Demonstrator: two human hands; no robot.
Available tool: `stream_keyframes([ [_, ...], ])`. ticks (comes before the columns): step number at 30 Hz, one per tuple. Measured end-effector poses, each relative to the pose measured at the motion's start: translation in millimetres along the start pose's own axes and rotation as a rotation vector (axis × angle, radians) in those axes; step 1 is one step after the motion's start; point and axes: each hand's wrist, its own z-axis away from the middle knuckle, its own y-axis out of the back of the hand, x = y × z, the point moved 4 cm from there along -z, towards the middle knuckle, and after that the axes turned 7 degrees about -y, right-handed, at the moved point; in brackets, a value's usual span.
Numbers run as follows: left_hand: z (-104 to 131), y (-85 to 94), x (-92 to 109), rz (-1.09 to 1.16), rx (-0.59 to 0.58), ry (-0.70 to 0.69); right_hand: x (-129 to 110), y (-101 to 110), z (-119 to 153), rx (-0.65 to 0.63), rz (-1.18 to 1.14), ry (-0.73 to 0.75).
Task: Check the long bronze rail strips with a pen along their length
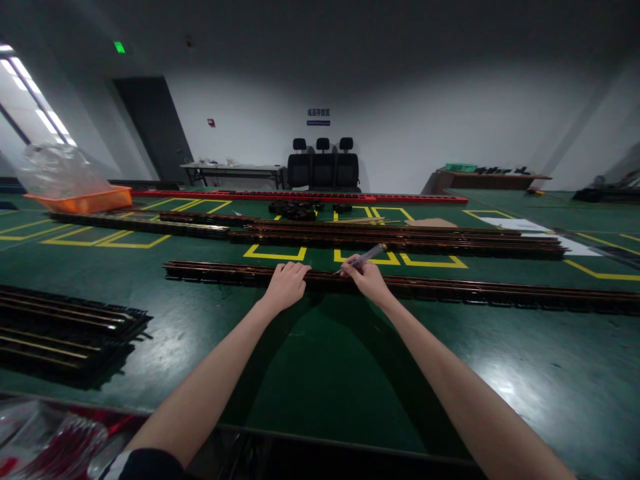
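A long, dark rail with copper-coloured lines (475, 289) lies crosswise on the green table in front of me. My left hand (287, 285) is closed over its near edge, fingers curled on its top. To the right, my right hand (367, 277) pinches a small screwdriver (370, 254) with a translucent handle, held at a slant. Its thin tip points down and left at the rail between my hands; whether it touches the rail is too small to tell. The undersides of both hands are hidden.
Behind the rail lies a bundle of similar rails (400, 237). More rails (60, 327) are stacked at the left. An orange tray (80, 199) holding clear plastic stands at the far left. Black parts (295, 209) and white sheets (515, 225) lie farther back on the green table (320, 373).
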Motion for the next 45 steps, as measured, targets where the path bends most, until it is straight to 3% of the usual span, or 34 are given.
stream_keyframes([
  [15, 0.1, 3.7, 2.9, -0.017, 0.017, 0.019, -4.7, -1.0, 2.8, -0.065, 0.011, -0.046],
  [27, -3.4, 0.5, 7.5, -0.062, 0.050, 0.110, -0.6, -0.2, -0.9, -0.028, 0.044, 0.022],
  [45, -0.8, 4.8, 3.6, -0.012, 0.070, 0.120, -1.4, 8.7, -1.5, 0.004, 0.028, 0.007],
])
